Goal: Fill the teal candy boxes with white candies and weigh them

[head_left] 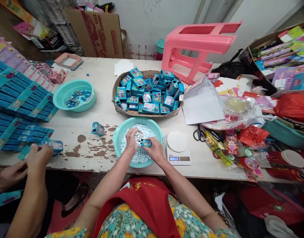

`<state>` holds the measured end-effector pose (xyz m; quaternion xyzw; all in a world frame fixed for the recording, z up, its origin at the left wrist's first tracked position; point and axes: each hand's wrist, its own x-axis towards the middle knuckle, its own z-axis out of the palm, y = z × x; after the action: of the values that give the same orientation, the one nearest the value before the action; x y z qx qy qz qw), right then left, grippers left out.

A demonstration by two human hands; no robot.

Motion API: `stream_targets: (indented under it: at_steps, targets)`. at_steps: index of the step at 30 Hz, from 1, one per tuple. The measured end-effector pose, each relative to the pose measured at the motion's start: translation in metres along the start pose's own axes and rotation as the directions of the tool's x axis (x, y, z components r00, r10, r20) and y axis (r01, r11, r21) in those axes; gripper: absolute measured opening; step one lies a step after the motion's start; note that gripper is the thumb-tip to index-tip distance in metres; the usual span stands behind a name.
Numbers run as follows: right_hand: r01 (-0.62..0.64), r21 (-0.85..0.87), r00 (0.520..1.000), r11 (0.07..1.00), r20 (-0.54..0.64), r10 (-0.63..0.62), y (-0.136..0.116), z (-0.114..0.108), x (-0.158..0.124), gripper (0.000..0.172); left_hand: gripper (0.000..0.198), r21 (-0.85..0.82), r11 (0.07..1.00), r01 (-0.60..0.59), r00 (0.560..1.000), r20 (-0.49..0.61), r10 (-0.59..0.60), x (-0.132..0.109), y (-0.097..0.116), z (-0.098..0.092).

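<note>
My right hand [155, 151] grips a small blue candy tin [146, 143], tilted over a turquoise basin [117, 148]. Small white candies [143, 158] fill the basin's bottom. Just left of the tin, my left hand [132, 140] is curled around some of these candies, close to the tin's end. On the table left of the basin stands a single blue tin [97, 129]. Behind the basin, a cut-down cardboard box [147, 115] holds many more blue tins. A white digital scale [178, 155] sits right beside the basin.
At left, another person's hands [39, 157] handle a blue tin near stacked blue display packs [15, 92]. A second turquoise basin [89, 102] contains small metal and blue pieces. Scissors [199, 135], a pink stool [191, 36] and mixed packaging crowd the right side.
</note>
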<state>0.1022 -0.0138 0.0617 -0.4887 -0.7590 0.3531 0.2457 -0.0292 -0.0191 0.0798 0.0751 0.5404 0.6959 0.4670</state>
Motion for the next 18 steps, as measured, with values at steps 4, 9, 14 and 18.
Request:
stream_targets:
  at_steps: [4,9,14,18]
  targets:
    - [0.017,-0.031,0.999,0.999,-0.029,-0.018,-0.018,-0.009,-0.002,0.030,0.025,-0.099,0.988,-0.115,0.993,0.003,0.116,-0.001,0.008,0.006]
    - [-0.005,-0.014,1.000,1.000,-0.014,0.004,-0.021,-0.011,0.001,0.027,0.030,-0.119,0.991,-0.066,0.998,-0.016,0.065,0.004,0.009,0.009]
    - [-0.013,0.028,0.999,1.000,-0.045,0.015,-0.021,-0.011,0.002,0.027,0.031,-0.098,0.994,-0.041,0.999,-0.023,0.039,0.006,0.009,0.011]
    - [-0.025,0.051,0.999,0.998,-0.044,0.027,-0.025,-0.013,0.002,0.028,0.032,-0.076,0.995,-0.059,0.998,-0.028,0.057,0.005,0.012,0.012]
